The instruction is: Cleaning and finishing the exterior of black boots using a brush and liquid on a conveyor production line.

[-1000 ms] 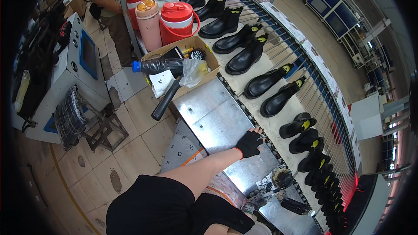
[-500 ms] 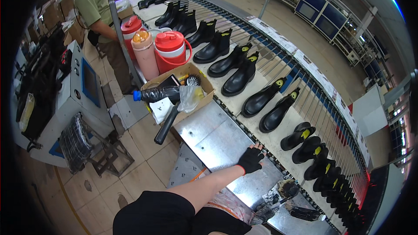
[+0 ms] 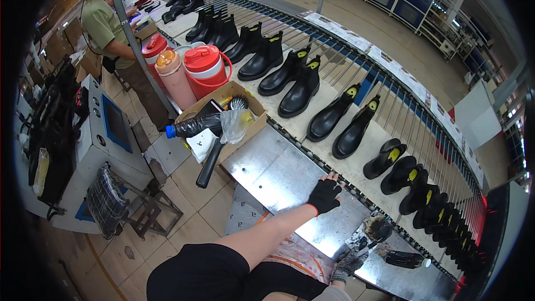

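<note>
The left hand (image 3: 324, 195), in a black fingerless glove, lies flat on the metal work table (image 3: 278, 175) near the centre of the frame. Its fingers (image 3: 332, 178) are stretched out and open, holding nothing, and they point to the upper right, toward the conveyor (image 3: 356, 86).

The nearest things to these fingers are the two black boots (image 3: 341, 122), which stand upright just above and to the right of the hand, across the table edge. Their long axes run from lower left to upper right, with the toes toward the hand. The left hand is clearly the nearer one to them.

The right hand (image 3: 348, 263), in a grey glove, is at the lower edge of the frame. It seems to grip a dirty brush (image 3: 374, 228), but its fingers are partly hidden, so I cannot tell exactly how they close. A dark bottle (image 3: 404, 259) lies just beside it on the right.

In the upper left of the frame are a cardboard box (image 3: 223, 117) with tools, red jugs (image 3: 206, 69), and another person (image 3: 108, 30) at work.
</note>
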### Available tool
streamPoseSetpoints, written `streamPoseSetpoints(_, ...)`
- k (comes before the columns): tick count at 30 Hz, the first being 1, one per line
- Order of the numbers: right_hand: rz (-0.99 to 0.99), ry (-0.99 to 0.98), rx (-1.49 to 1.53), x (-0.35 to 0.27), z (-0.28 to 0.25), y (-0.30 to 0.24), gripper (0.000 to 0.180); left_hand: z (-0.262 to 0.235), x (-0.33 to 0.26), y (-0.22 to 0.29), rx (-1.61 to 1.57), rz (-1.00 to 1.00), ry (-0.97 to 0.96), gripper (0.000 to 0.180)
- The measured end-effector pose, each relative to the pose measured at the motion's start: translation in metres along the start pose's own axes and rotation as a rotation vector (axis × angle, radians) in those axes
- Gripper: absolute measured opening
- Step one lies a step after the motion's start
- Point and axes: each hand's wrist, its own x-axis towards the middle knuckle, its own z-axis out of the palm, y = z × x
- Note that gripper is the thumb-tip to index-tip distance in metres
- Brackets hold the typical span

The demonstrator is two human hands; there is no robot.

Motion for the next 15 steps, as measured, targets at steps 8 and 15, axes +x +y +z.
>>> streamPoseSetpoints(8,-0.110,0.088,-0.142,-0.030,-0.007,-0.083,0.056,0.001,-0.002,-0.002,0.013,-0.008,-0.034,0.058)
streamPoseSetpoints(15,-0.134,0.074,-0.377,-0.024,-0.005,-0.062,0.057,0.006,-0.001,-0.001,0.052,-0.008,-0.006,0.058)
